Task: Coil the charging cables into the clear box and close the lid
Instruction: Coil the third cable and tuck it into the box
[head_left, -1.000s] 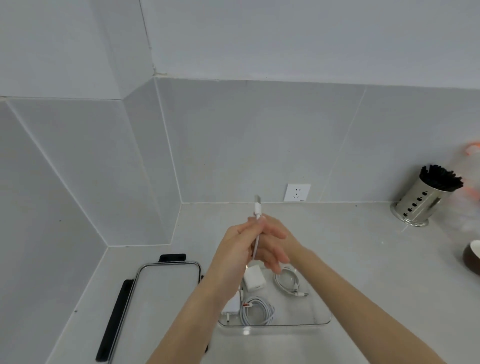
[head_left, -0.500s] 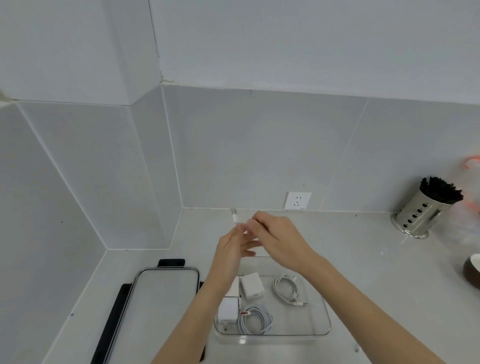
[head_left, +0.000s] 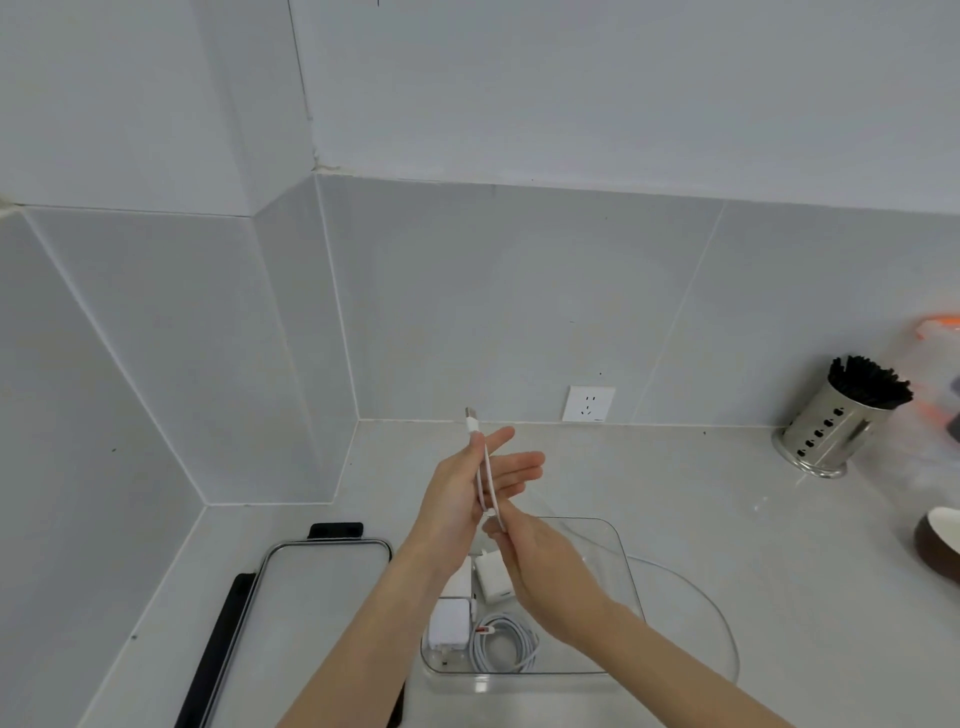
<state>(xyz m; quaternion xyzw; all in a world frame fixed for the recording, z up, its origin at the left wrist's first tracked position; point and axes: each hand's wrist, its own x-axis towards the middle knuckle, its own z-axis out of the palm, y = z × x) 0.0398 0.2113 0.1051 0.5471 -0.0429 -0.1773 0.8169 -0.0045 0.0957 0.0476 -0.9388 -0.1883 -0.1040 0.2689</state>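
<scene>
My left hand is raised above the clear box, fingers spread, with a white charging cable held against its palm. The cable's plug sticks up past the fingers. Just below, my right hand pinches the same cable. The slack runs in a thin arc over the counter to the right of the box. Inside the box lie a coiled white cable and two white chargers. My right arm hides the right part of the box.
The clear lid with black clasps lies flat left of the box. A wall socket is behind. A steel holder of black sticks and a brown-and-white bowl stand at the right.
My right hand has dropped from above my left hand to below it, drawing the cable down across the left palm. The left fingers have spread out.
</scene>
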